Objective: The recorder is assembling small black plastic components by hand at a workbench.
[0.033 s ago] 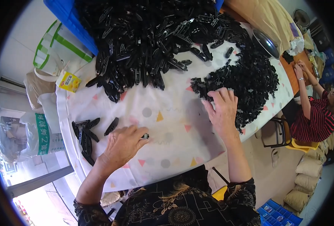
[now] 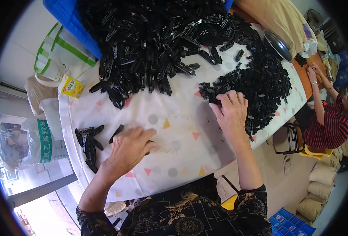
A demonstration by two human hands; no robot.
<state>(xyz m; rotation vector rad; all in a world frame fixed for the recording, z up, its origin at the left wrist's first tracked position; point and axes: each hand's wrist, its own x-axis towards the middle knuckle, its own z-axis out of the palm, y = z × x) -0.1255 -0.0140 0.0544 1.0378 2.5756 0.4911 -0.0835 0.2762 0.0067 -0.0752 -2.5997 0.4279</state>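
On the patterned tablecloth [image 2: 182, 157], my left hand [image 2: 129, 147] is curled palm down around a long black plastic part, of which only a dark end shows below the fingertips. Its fingers are a little smeared by motion. One slim black part [image 2: 116, 133] lies beside its knuckles, and a small group of black parts [image 2: 88, 147] rests farther left. My right hand [image 2: 232, 114] reaches to the left edge of a spread heap of small black pieces [image 2: 266, 86]. Its thumb and index finger close on a small black piece there; the other fingers are bent.
A large pile of long black plastic parts [image 2: 142, 51] covers the far side, by a blue crate [image 2: 74, 27]. At left are a yellow drink carton [image 2: 72, 87] and a green-rimmed bin [image 2: 58, 47]. A dark lid [image 2: 277, 45] lies far right; a person [image 2: 327, 122] sits beyond.
The fingers of my left hand have shifted slightly and blurred, and the shiny end of the part it holds has turned down. My right hand stays at the heap.
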